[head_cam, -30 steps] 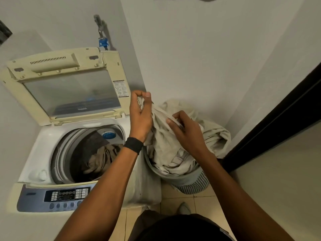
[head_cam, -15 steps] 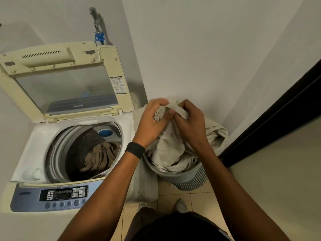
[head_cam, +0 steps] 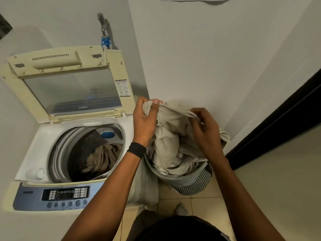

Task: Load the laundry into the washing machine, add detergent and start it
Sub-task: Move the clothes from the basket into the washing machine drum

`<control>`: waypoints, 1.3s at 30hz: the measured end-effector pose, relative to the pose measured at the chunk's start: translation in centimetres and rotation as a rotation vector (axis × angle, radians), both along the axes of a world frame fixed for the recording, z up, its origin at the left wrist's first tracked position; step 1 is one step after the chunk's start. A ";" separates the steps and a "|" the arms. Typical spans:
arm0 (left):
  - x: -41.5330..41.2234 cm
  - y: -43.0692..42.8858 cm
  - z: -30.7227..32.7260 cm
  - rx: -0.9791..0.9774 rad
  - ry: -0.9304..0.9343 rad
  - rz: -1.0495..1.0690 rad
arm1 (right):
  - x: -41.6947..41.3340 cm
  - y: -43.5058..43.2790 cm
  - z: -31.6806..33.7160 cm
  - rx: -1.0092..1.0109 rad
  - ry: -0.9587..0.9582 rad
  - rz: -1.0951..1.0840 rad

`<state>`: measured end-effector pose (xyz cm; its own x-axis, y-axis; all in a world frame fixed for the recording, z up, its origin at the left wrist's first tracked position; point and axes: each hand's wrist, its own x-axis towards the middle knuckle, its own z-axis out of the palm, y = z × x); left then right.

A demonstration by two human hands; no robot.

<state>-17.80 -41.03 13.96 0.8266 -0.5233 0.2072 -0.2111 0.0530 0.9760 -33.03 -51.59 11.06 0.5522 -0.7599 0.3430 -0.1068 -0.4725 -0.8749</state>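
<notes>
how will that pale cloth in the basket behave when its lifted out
Probably floppy: the pale cloth sags in folds between the left hand and right hand. Likely bulky, trailing from the basket, so it may drag on the rim.

Two bare forearms, both reaching up from below the beige cloth point(head_cam: 166, 145). The left hand point(head_cam: 145, 119) is raised at the cloth's upper left end, fingers closed round a bunched edge, thumb uppermost. A black band point(head_cam: 136, 150) sits on the left wrist. The right hand point(head_cam: 205, 131) is at the cloth's upper right, back toward the camera, fingers curled, fingertips pinching a taut fold. The hands are apart, with cloth stretched between them.
</notes>
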 end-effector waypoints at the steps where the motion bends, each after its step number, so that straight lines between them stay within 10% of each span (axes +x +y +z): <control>1: -0.3 -0.2 0.1 -0.015 0.002 -0.017 | 0.3 0.3 0.9 0.063 -0.034 0.055; 16: 1.6 -1.3 0.8 0.046 0.045 0.118 | -0.6 0.5 -1.7 -0.037 0.233 0.097; 27: -1.9 -1.4 0.3 0.088 -0.165 -0.243 | 2.3 0.3 2.5 0.092 -0.080 0.201; 39: 0.0 -1.0 1.3 0.082 -0.236 0.039 | 2.4 2.0 -1.1 -0.077 0.094 -0.016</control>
